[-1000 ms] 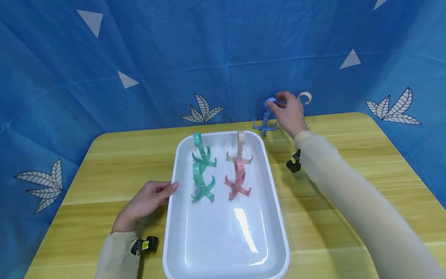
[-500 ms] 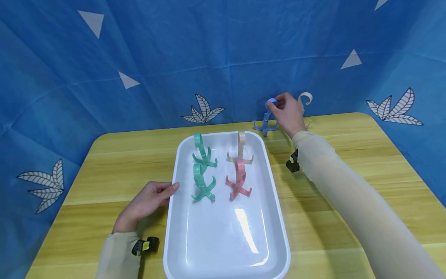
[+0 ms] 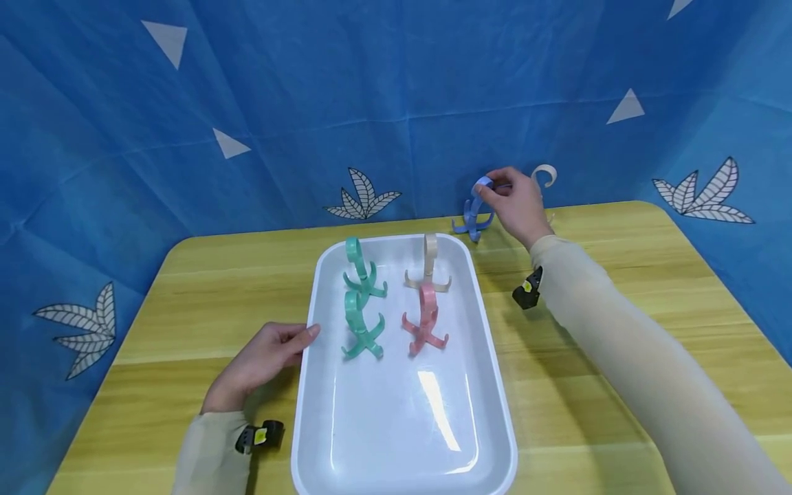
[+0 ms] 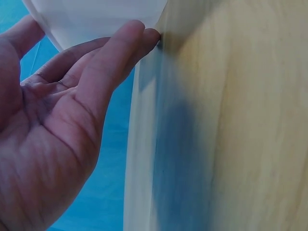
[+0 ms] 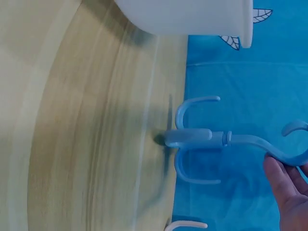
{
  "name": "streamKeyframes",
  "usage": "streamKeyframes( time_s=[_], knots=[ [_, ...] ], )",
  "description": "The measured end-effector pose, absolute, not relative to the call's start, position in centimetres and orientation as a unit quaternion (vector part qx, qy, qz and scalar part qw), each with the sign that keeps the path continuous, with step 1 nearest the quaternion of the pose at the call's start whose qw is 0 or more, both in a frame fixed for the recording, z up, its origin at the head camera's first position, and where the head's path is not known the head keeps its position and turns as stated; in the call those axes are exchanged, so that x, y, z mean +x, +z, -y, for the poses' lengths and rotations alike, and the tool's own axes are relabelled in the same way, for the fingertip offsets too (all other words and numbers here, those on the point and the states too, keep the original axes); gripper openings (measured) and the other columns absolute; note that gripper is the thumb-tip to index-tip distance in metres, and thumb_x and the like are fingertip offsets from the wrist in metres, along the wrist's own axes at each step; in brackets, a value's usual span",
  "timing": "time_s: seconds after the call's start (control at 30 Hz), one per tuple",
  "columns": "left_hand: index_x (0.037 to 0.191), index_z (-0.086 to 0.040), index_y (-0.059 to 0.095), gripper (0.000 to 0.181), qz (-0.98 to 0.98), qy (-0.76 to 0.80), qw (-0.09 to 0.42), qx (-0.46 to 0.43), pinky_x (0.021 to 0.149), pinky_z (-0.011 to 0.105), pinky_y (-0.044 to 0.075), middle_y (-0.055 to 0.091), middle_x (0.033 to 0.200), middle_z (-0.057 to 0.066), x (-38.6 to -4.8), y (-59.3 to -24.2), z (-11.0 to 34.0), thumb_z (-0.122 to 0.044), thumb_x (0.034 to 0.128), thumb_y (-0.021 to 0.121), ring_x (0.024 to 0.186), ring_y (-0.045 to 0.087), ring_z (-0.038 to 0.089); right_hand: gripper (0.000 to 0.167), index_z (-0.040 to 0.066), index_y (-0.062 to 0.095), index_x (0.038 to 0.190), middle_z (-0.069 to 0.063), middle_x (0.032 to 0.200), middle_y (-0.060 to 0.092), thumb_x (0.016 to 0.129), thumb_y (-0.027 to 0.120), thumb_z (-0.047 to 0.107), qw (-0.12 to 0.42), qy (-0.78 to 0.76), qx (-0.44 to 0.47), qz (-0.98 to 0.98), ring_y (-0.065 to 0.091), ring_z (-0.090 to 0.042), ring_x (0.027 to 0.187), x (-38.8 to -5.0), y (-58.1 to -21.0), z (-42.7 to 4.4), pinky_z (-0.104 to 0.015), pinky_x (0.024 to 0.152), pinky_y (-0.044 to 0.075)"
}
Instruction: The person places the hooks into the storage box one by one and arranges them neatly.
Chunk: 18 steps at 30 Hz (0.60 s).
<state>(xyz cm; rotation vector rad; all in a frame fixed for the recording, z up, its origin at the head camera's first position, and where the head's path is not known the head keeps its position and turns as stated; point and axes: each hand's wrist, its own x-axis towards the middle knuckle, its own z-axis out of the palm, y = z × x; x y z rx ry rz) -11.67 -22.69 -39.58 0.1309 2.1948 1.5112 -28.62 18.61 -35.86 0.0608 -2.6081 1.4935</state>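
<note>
My right hand [image 3: 516,206] pinches the curved top of a blue multi-prong hanging hook [image 3: 472,220] at the table's back edge, right of the tray. In the right wrist view the blue hook [image 5: 197,138] has its base close to the table; whether it touches is hard to tell. My left hand [image 3: 266,361] holds the left rim of a white tray [image 3: 390,426], thumb over the edge and fingers outside. Inside the tray stand two green hooks [image 3: 365,280], a beige hook [image 3: 429,265] and a pink hook [image 3: 425,323].
Another beige hook [image 3: 546,174] stands behind my right hand, mostly hidden by it. The wooden table [image 3: 229,275] ends at a blue patterned cloth [image 3: 309,82] at the back and sides.
The blue hook has turned and tilted slightly in my right hand, so another prong shows. That hand has shifted slightly right. My left hand and the tray stay put.
</note>
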Motion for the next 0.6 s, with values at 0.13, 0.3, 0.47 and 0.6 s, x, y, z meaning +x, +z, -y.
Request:
streamKeyframes(
  time_s=[0.13, 0.3, 0.47, 0.6],
  knots=[
    [0.128, 0.006, 0.061, 0.054, -0.803, 0.544, 0.234, 0.059, 0.085, 0.039, 0.054, 0.069, 0.110, 0.016, -11.8, -39.5, 22.7, -0.041, 0.1021, 0.053, 0.096, 0.069, 0.028, 0.050, 0.004, 0.056, 0.131, -0.013, 0.127, 0.057, 0.097, 0.062, 0.040, 0.084, 0.517, 0.016, 0.852, 0.055, -0.027, 0.117, -28.2, -35.6, -19.0, -0.045, 0.094, 0.047],
    [0.126, 0.006, 0.062, 0.053, -0.799, 0.547, 0.243, 0.061, 0.086, 0.038, 0.054, 0.069, 0.110, 0.016, -11.9, -39.6, 22.6, -0.040, 0.1024, 0.053, 0.097, 0.068, 0.027, 0.049, 0.004, 0.055, 0.132, -0.012, 0.126, 0.057, 0.097, 0.062, 0.039, 0.087, 0.521, 0.030, 0.848, 0.054, -0.025, 0.118, -27.7, -35.3, -19.6, -0.044, 0.094, 0.046],
    [0.125, 0.006, 0.063, 0.053, -0.799, 0.547, 0.245, 0.056, 0.086, 0.039, 0.054, 0.069, 0.108, 0.016, -11.7, -39.9, 22.7, -0.041, 0.1023, 0.052, 0.097, 0.069, 0.028, 0.048, 0.005, 0.054, 0.132, -0.010, 0.124, 0.056, 0.098, 0.060, 0.038, 0.085, 0.519, 0.048, 0.849, 0.054, -0.024, 0.119, -27.1, -35.4, -20.0, -0.043, 0.092, 0.045],
    [0.125, 0.006, 0.063, 0.053, -0.799, 0.548, 0.244, 0.052, 0.085, 0.039, 0.054, 0.069, 0.108, 0.016, -11.8, -39.8, 22.7, -0.041, 0.1021, 0.053, 0.096, 0.069, 0.028, 0.046, 0.005, 0.055, 0.133, -0.009, 0.123, 0.056, 0.099, 0.060, 0.036, 0.088, 0.526, 0.060, 0.844, 0.053, -0.023, 0.118, -26.3, -35.5, -20.1, -0.043, 0.090, 0.044]
  ],
)
